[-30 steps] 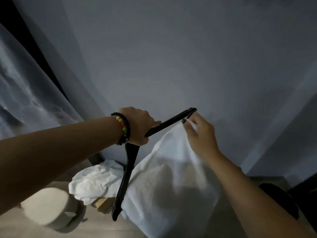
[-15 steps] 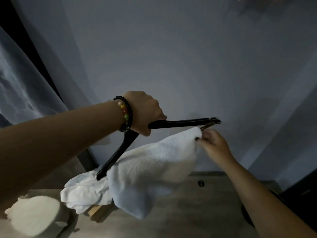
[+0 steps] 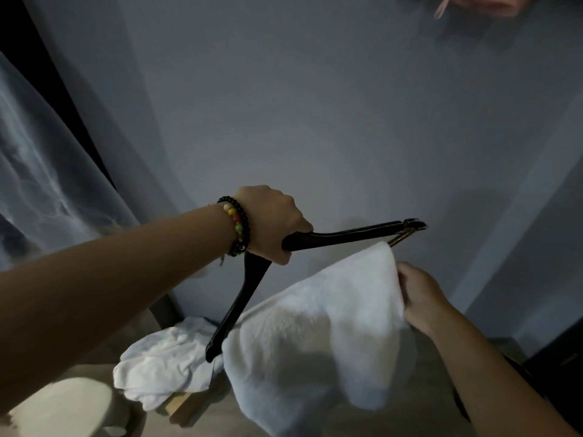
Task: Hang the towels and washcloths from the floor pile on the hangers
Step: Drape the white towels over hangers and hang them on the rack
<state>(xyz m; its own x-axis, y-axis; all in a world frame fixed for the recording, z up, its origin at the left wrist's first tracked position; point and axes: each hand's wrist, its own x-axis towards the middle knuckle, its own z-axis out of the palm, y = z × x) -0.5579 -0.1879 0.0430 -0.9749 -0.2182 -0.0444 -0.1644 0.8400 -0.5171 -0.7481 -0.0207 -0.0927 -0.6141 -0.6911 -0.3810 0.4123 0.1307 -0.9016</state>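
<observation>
My left hand [image 3: 271, 223], with a beaded bracelet on the wrist, grips a dark wooden hanger [image 3: 344, 236] at its middle and holds it up in front of the wall. A white towel [image 3: 315, 335] is draped over the hanger's lower bar and hangs down below it. My right hand [image 3: 419, 294] pinches the towel's right edge just under the hanger's right tip. More white cloth [image 3: 164, 364] lies in a pile on the floor at the lower left, partly behind the hanger's left arm.
A sheer curtain [image 3: 38, 184] hangs at the left. A pale round object [image 3: 63, 408] sits on the wooden floor at the bottom left. Something pink [image 3: 473, 3] shows at the top right edge. The grey wall stands close ahead.
The hanger has turned from steeply tilted to nearly level and risen. The towel has lifted off the floor with it, and my right hand has slid down its right edge.
</observation>
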